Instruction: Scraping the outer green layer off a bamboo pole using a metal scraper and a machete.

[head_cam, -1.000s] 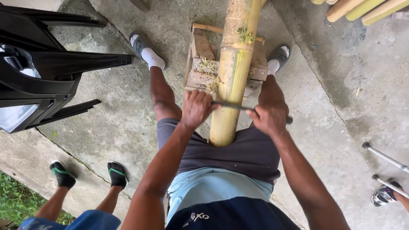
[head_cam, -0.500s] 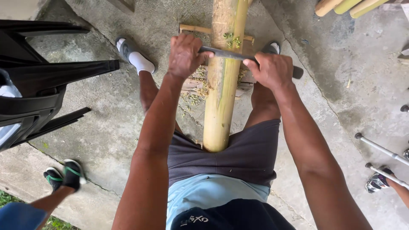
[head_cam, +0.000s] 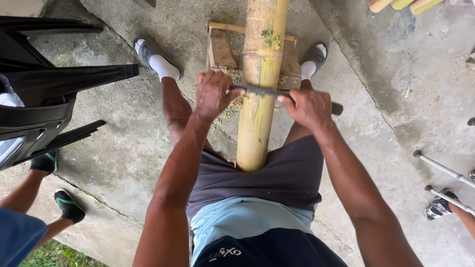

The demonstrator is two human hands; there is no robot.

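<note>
- Blade [head_cam: 269, 92] is sitting lower on the bamboo pole [head_cam: 258, 99] than half a second ago, when it was up near the node with the green shoots; a second ago it was lower still, near my lap. So I'm reading this as back-and-forth scraping strokes along the culm, and I'm now pulling toward my body again.
- Left hand [head_cam: 213, 94] is closed tight around one end of the blade, right hand [head_cam: 307, 106] is closed around the other end, with the dark handle tip poking out past it.
- Pole is lying between my legs, near end butting against my dark shorts, far end running over a small wooden crate [head_cam: 223, 49] that's propping it up.
- Pale green streaks are showing on the pole just below the blade, and shavings are lying around the crate, so my guess is the skin is coming off nicely.
- Floor is rough grey concrete [head_cam: 128, 128] with cracks, and a bit of grass at the bottom left.
- Black plastic chairs [head_cam: 44, 94] are stacked on the left, someone else's legs in dark sandals below them.
- More bamboo ends [head_cam: 401, 5] are peeking in top right, metal crutch tips at the right edge.
</note>
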